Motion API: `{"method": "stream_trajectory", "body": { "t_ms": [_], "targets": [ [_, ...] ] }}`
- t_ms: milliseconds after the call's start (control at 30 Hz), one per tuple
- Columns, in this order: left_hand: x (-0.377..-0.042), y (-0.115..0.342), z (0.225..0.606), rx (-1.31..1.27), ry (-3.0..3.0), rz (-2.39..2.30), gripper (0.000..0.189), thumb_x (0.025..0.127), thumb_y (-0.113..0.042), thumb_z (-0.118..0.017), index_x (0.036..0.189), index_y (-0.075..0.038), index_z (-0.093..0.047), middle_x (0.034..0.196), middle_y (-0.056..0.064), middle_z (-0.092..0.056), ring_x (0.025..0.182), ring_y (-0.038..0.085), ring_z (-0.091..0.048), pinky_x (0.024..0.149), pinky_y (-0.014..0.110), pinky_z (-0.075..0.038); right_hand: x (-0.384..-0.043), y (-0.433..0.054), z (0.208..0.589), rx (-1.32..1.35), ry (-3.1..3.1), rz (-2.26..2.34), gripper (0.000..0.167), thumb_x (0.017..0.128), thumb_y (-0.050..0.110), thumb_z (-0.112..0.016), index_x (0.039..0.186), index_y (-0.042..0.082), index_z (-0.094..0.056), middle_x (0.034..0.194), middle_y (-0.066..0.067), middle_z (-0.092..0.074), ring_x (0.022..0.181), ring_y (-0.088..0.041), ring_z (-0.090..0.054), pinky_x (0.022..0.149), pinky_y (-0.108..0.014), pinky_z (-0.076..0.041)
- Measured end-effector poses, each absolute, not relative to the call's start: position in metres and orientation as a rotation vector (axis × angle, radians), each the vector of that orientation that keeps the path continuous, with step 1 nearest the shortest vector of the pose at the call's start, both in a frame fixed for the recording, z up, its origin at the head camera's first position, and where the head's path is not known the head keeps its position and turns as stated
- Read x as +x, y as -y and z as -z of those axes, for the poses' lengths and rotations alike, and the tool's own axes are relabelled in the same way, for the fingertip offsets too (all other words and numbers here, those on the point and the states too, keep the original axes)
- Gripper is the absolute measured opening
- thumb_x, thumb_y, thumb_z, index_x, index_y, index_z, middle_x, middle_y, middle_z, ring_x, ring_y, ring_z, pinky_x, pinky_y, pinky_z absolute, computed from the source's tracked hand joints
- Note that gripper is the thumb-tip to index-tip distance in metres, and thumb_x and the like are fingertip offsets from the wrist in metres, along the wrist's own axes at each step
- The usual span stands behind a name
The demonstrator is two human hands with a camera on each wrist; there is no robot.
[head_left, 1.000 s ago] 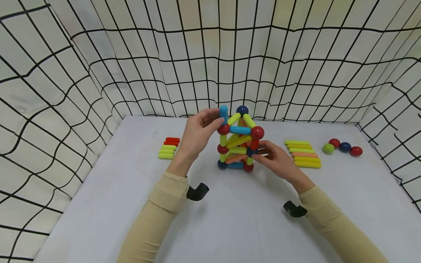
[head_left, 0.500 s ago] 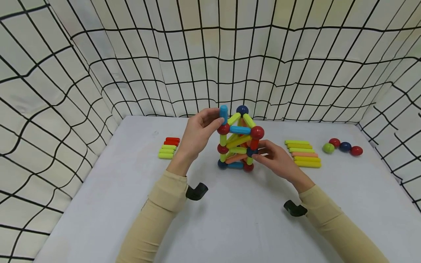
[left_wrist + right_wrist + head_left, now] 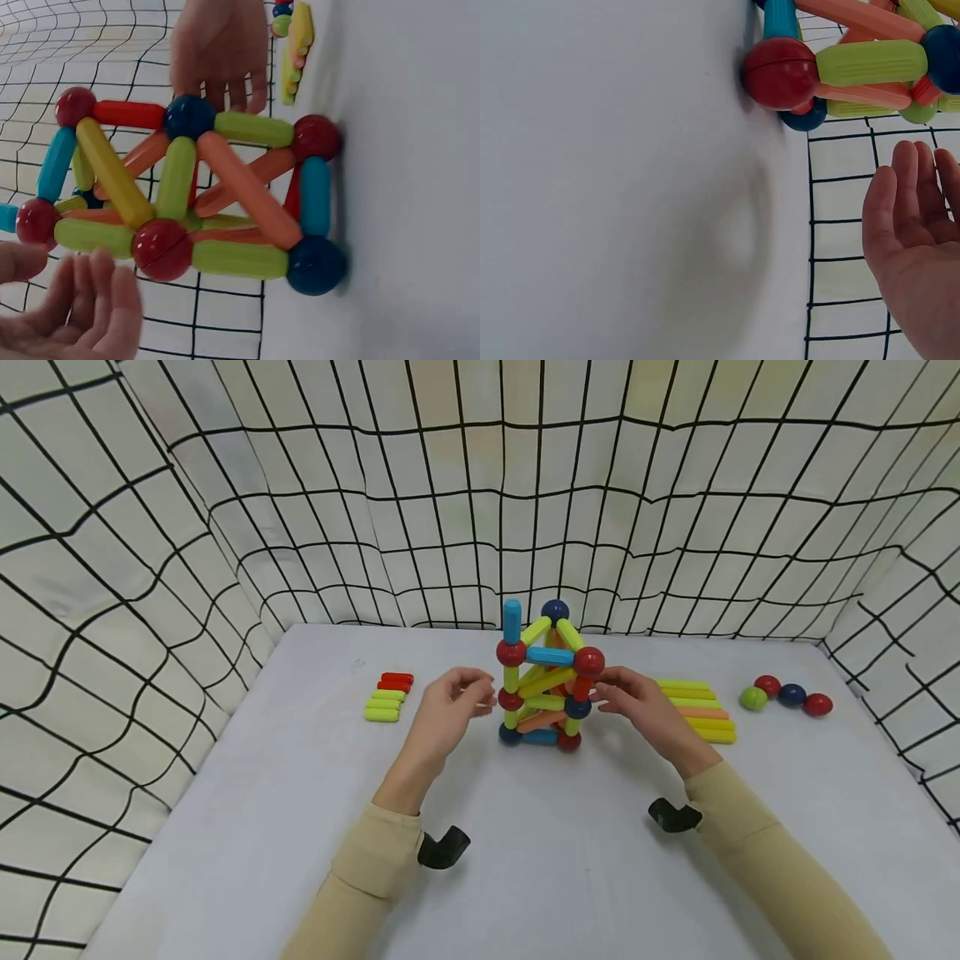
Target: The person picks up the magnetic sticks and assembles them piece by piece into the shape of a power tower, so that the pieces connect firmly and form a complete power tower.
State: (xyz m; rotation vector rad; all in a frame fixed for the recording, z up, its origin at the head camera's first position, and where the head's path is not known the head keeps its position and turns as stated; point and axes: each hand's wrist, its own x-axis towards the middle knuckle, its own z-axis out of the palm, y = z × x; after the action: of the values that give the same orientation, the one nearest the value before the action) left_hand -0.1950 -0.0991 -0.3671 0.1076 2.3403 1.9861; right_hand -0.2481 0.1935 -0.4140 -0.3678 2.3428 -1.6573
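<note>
Apparently, the step in hand is extending the rod-and-ball frame (image 3: pixel 546 682), upright on the table (image 3: pixel 540 868), an upright blue rod (image 3: pixel 512 622) on its upper-left corner. The left hand (image 3: pixel 444 710) and right hand (image 3: pixel 647 708) flank the frame, fingers loosely bent, gripping nothing. The next move probably calls for a loose ball (image 3: pixel 792 696) from the frame's right.

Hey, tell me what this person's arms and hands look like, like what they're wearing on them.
The left sleeve and right sleeve are plain beige, long, and reach the wrists. A bent, elbow-shaped black piece juts from the inner side of the left cuff, and a similar dark piece from the right. The left hand and right hand are ungloved.
</note>
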Motion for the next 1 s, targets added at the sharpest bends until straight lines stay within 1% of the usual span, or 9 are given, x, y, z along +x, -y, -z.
{"method": "stream_trajectory", "body": {
  "t_ms": [67, 200, 300, 400, 500, 600, 700, 867, 1000],
  "targets": [
    [-0.191, 0.097, 0.374, 0.174, -2.313, -1.861, 0.028, 0.102, -0.024, -0.052, 0.121, -0.004, -0.060, 0.107, 0.011, -0.063, 0.101, 0.027, -0.063, 0.094, 0.036, -0.052, -0.255, -0.189, 0.410, -0.353, -2.366, 1.657, 0.050, 0.100, 0.042, -0.053, 0.138, 0.010, -0.047, 0.134, -0.010, -0.052, 0.120, -0.028, -0.053, 0.105, -0.052, -0.041],
    [-0.188, 0.091, 0.382, 0.327, -2.310, -1.708, 0.031, 0.102, -0.022, -0.052, 0.125, -0.003, -0.059, 0.114, 0.008, -0.063, 0.104, 0.030, -0.060, 0.095, 0.044, -0.050, -0.271, -0.179, 0.403, -0.371, -2.413, 1.634, 0.052, 0.101, 0.045, -0.048, 0.142, 0.014, -0.046, 0.140, -0.008, -0.049, 0.126, -0.031, -0.049, 0.109, -0.056, -0.034],
    [-0.189, 0.088, 0.383, 0.354, -2.376, -1.666, 0.031, 0.102, -0.024, -0.052, 0.126, -0.006, -0.060, 0.119, 0.004, -0.062, 0.109, 0.028, -0.057, 0.095, 0.044, -0.049, -0.283, -0.171, 0.400, -0.367, -2.425, 1.621, 0.054, 0.102, 0.048, -0.043, 0.147, 0.018, -0.042, 0.146, -0.006, -0.044, 0.134, -0.031, -0.040, 0.111, -0.060, -0.028],
    [-0.191, 0.086, 0.385, 0.350, -2.428, -1.664, 0.029, 0.102, -0.024, -0.052, 0.123, -0.008, -0.061, 0.116, 0.002, -0.064, 0.110, 0.023, -0.056, 0.095, 0.041, -0.049, -0.292, -0.162, 0.398, -0.387, -2.403, 1.623, 0.056, 0.102, 0.048, -0.042, 0.150, 0.020, -0.039, 0.147, -0.008, -0.042, 0.138, -0.030, -0.033, 0.111, -0.061, -0.025],
    [-0.195, 0.084, 0.387, 0.345, -2.477, -1.673, 0.026, 0.102, -0.024, -0.051, 0.121, -0.009, -0.062, 0.111, 0.001, -0.065, 0.109, 0.020, -0.057, 0.095, 0.041, -0.049, -0.296, -0.156, 0.399, -0.439, -2.349, 1.648, 0.054, 0.102, 0.046, -0.042, 0.148, 0.017, -0.042, 0.141, -0.011, -0.047, 0.135, -0.030, -0.036, 0.112, -0.060, -0.025],
    [-0.202, 0.084, 0.389, 0.329, -2.531, -1.688, 0.025, 0.101, -0.024, -0.052, 0.120, -0.010, -0.062, 0.111, 0.000, -0.065, 0.110, 0.019, -0.057, 0.094, 0.041, -0.049, -0.297, -0.154, 0.400, -0.454, -2.322, 1.666, 0.049, 0.103, 0.045, -0.043, 0.143, 0.018, -0.047, 0.136, -0.009, -0.049, 0.132, -0.028, -0.040, 0.112, -0.059, -0.026],
    [-0.210, 0.086, 0.391, 0.317, -2.552, -1.723, 0.025, 0.101, -0.023, -0.051, 0.121, -0.010, -0.060, 0.116, 0.002, -0.064, 0.113, 0.019, -0.056, 0.094, 0.040, -0.049, -0.296, -0.155, 0.400, -0.448, -2.342, 1.654, 0.046, 0.104, 0.038, -0.041, 0.143, 0.015, -0.047, 0.140, -0.008, -0.047, 0.132, -0.029, -0.043, 0.112, -0.057, -0.028],
    [-0.227, 0.092, 0.394, 0.272, -2.475, -1.824, 0.027, 0.103, -0.019, -0.047, 0.126, -0.007, -0.056, 0.126, 0.006, -0.059, 0.120, 0.020, -0.053, 0.099, 0.037, -0.047, -0.288, -0.164, 0.402, -0.432, -2.382, 1.609, 0.044, 0.103, 0.020, -0.044, 0.145, 0.009, -0.043, 0.145, -0.011, -0.045, 0.126, -0.030, -0.051, 0.110, -0.049, -0.035],
    [-0.240, 0.095, 0.395, 0.214, -2.342, -1.911, 0.031, 0.105, -0.020, -0.043, 0.131, -0.005, -0.052, 0.130, 0.008, -0.057, 0.125, 0.024, -0.052, 0.102, 0.035, -0.046, -0.281, -0.173, 0.405, -0.446, -2.409, 1.569, 0.045, 0.100, 0.018, -0.051, 0.144, 0.010, -0.044, 0.144, -0.010, -0.046, 0.126, -0.028, -0.050, 0.109, -0.048, -0.037]
  ]
}}
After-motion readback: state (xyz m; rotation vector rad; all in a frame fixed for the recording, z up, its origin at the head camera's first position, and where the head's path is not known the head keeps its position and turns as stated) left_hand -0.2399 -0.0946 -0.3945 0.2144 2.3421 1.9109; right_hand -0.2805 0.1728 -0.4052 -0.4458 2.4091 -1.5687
